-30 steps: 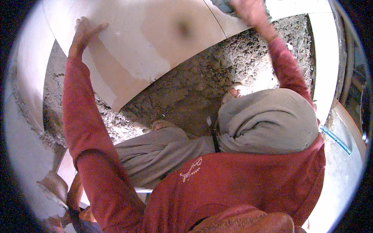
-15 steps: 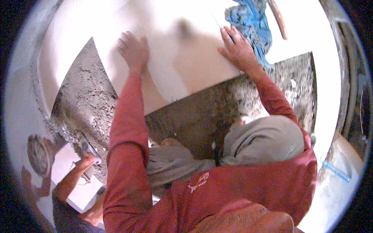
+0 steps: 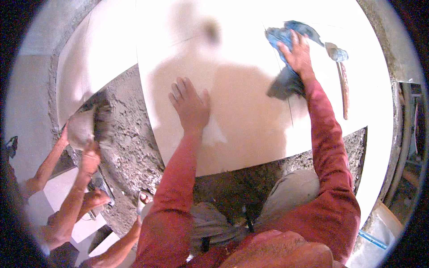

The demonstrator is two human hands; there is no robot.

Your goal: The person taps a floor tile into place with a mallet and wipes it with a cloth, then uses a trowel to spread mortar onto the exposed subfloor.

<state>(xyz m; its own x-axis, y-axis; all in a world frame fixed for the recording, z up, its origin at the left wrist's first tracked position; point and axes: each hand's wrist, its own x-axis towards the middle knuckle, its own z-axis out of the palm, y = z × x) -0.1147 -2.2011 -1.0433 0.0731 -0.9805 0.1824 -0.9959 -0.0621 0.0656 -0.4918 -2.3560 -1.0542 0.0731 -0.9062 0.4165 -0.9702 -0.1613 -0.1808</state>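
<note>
A large pale floor tile (image 3: 250, 147) lies before me over rough grey mortar. My left hand (image 3: 191, 107) rests flat on it, fingers stretched and holding nothing. At the right, my right hand (image 3: 300, 56) presses a bunched blue and grey cloth (image 3: 286, 85) against the tiles, across a thin joint line; its fingers lie over the cloth. A hammer (image 3: 344, 89) with a wooden handle lies just right of that hand, its head partly wrapped in something light blue.
Grey mortar (image 3: 129, 111) lies bare left of the tile. Another person's hands (image 3: 91, 156) tip a bucket (image 3: 81, 128) over it. More hands of others show lower left, one near a trowel (image 3: 103, 185). A blue tool (image 3: 373, 240) lies at the lower right.
My view has shifted. My right hand has moved onto the cloth, which now lies farther from the tile's near edge. A bucket held by another person has come in at the left, tipping.
</note>
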